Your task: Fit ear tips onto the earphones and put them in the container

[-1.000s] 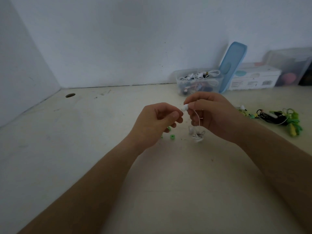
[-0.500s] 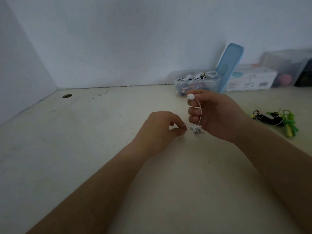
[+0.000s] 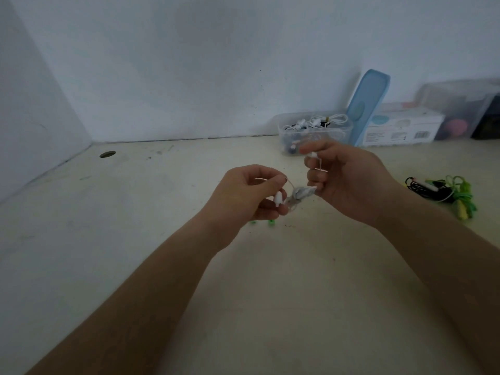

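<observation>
Earphones (image 3: 299, 195): one white set, thin cable bunched in a small tangle, held above the table (image 3: 151, 217) between both hands.
Buds: I count two, white, smooth and rounded.
Left hand (image 3: 251, 196): fingers curled, pinching the cable; one bud (image 3: 278, 198) lies against its fingers.
Right hand (image 3: 351, 182): thumb and forefinger pinch the other bud (image 3: 313, 155).
Ear tips (image 3: 271, 223): I see two, green, small, on the table below the left hand.
Container (image 3: 343, 132): one clear plastic tub at the table's back, white cables inside; a blue lid (image 3: 368, 104) leans beside it.
</observation>
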The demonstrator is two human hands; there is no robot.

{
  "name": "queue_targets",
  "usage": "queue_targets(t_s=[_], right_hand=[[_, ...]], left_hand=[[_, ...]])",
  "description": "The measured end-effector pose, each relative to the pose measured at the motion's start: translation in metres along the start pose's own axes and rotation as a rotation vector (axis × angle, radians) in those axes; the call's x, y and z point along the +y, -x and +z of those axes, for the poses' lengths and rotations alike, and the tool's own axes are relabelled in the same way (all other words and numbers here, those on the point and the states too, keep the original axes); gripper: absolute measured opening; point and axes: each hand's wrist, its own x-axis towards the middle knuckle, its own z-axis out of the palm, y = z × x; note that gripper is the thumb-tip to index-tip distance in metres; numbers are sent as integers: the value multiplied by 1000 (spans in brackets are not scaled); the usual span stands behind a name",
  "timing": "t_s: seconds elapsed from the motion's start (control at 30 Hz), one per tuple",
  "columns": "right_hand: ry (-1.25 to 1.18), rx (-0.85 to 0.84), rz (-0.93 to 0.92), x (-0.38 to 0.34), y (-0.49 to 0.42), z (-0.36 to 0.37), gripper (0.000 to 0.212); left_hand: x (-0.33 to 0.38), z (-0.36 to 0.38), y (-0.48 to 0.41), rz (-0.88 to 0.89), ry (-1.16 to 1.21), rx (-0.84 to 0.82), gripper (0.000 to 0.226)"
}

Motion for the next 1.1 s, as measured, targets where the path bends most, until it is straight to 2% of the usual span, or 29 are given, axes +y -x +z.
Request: queue_targets(t_s=[0.1,0.3,0.47,0.6,0.7,0.77,0.9,0.97,1.1], right_hand=[[79,-4,32,0,2,4,24],[276,-33,12,6,4,8,30],[416,-51,-43,9,6,7,34],[548,-85,-76,11,8,9,33],[573,-65,-83,12,9,10,32],[563,-46,-84,11,8,9,29],[470,-1,-44,12,6,7,27],[428,15,-34,11,5,6,26],[412,38,-23,11,3,5,25]], left_hand=[[0,-1,-1,-63,128,23,21],[0,-2,-1,-134,199,34,18],[0,-2,-1,-138,265,50,17],[0,-2,-3,-127,373,18,4],[-1,-3,-3,-129,388,13,8],[-1,-5,-3,-91,243,14,10],[-5,-5,-4,103,-455,39,9],[-9,-1,-4,185,-731,-22,9],[-6,-3,0,199,-943,-179,16]])
